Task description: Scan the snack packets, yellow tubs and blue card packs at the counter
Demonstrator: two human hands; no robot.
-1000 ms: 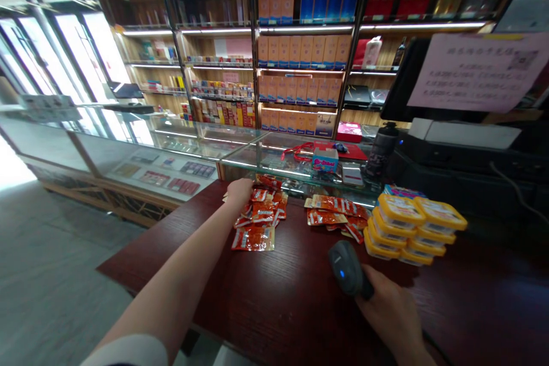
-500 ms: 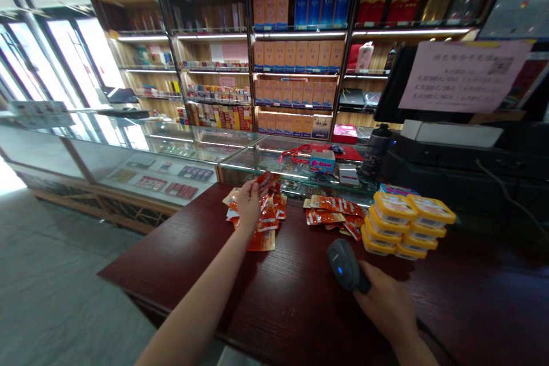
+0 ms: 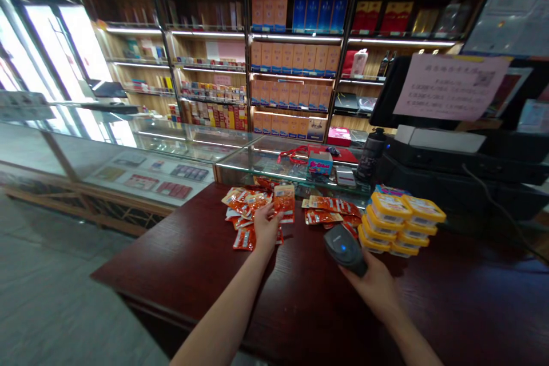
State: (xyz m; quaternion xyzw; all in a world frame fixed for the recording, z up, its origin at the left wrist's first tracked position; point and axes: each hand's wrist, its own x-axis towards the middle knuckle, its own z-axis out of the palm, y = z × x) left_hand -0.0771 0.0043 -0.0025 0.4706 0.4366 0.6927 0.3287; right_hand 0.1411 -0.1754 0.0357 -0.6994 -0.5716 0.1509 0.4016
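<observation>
My left hand pinches an orange snack packet by its lower left edge, thumb and fingers closed on it. Beneath and to the left of that hand lies a loose heap of similar orange packets. My right hand is wrapped round the handle of a dark barcode scanner with a small blue light on top, its head tilted toward the left. Just beyond the scanner is another pile of orange packets. Stacked yellow-lidded tubs stand to its right.
A dark red wooden counter carries these goods. Behind it runs a glass display case with a small blue-pink box on top. A black bottle and a monitor bearing a pink notice stand at right. Shelves of boxes line the wall.
My left hand has moved right and nearer from the back of the heap, with a packet now upright in view. The scanner has shifted slightly, its head turned more leftward.
</observation>
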